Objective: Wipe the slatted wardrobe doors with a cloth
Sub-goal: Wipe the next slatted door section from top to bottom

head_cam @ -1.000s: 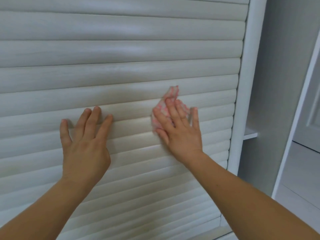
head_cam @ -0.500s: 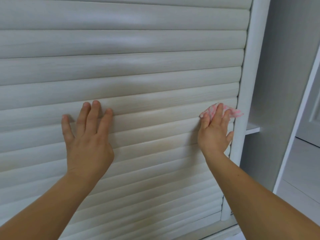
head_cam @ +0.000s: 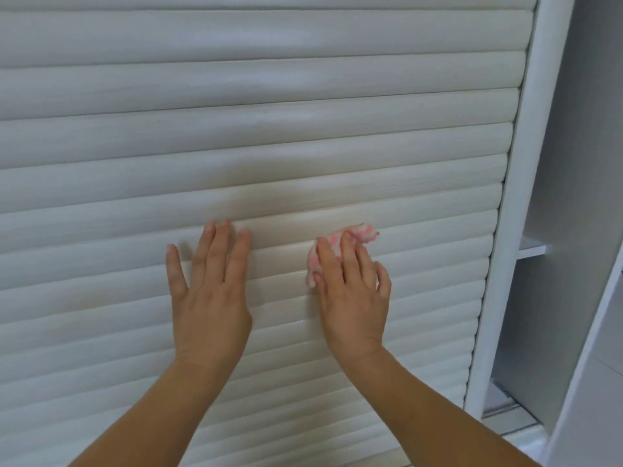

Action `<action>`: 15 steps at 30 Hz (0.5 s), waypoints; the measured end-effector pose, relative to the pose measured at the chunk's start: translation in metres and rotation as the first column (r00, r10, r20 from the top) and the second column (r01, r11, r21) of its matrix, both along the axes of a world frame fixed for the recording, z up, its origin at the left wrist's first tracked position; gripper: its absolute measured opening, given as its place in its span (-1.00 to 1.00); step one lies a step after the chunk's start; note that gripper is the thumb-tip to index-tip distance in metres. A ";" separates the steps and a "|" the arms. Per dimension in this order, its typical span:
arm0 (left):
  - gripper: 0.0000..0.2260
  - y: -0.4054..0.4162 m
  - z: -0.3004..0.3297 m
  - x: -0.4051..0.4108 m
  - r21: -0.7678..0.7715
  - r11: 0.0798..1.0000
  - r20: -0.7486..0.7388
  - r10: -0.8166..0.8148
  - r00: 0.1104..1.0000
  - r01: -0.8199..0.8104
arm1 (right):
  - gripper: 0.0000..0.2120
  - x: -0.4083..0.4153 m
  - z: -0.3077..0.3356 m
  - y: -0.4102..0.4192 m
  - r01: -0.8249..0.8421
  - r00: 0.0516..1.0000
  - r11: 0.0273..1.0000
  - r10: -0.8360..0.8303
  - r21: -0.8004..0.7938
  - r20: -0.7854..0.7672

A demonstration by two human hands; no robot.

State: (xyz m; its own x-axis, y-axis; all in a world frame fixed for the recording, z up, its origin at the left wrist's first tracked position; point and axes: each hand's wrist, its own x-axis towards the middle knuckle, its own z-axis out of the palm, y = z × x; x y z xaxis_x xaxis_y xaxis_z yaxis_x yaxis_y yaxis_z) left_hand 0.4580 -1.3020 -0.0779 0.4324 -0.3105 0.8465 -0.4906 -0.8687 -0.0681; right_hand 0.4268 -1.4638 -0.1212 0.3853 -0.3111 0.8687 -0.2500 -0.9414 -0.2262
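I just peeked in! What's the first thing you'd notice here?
Two bare hands pressed flat against a big white slatted door that fills most of the view. The right hand presses a pink-and-white cloth on a slat, while the left hand rests beside it, fingers spread.

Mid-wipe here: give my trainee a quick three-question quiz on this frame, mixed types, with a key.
1. True or false: the left hand holds the pink-and-white crumpled cloth.
2. Which way do the slats of the white slatted wardrobe door run? A) horizontal B) vertical C) diagonal
3. Fill in: the right hand presses the cloth against the ____.

Key: 1 false; 2 A; 3 door.
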 end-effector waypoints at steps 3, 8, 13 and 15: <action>-0.28 0.010 -0.013 -0.002 -0.056 0.998 -0.036 0.003 0.999 -0.005 | -0.53 -0.007 0.004 -0.009 -0.045 0.999 0.989 0.047 -0.140 0.010; -0.31 0.023 -0.032 -0.005 -0.188 0.982 -0.047 -0.023 0.999 0.014 | -0.63 -0.008 0.016 -0.004 -0.088 0.986 0.995 0.079 0.052 0.145; -0.33 0.042 -0.042 0.002 -0.233 0.971 -0.024 -0.061 0.998 0.054 | -0.68 0.018 0.017 0.040 -0.029 0.980 0.999 0.023 0.030 0.200; -0.34 0.053 -0.044 0.010 -0.240 0.968 -0.006 -0.070 0.998 0.067 | -0.69 0.026 0.020 0.064 -0.026 0.977 1.000 0.028 -0.013 0.211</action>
State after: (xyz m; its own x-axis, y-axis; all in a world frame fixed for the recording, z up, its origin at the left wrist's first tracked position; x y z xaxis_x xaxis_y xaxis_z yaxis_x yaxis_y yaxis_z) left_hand 0.4684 -1.2491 -0.1220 0.4295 -0.1287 0.8938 -0.5487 -0.8233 0.1452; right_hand 0.4527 -1.3997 -0.1011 0.2008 -0.2938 0.9345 -0.1721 -0.9497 -0.2616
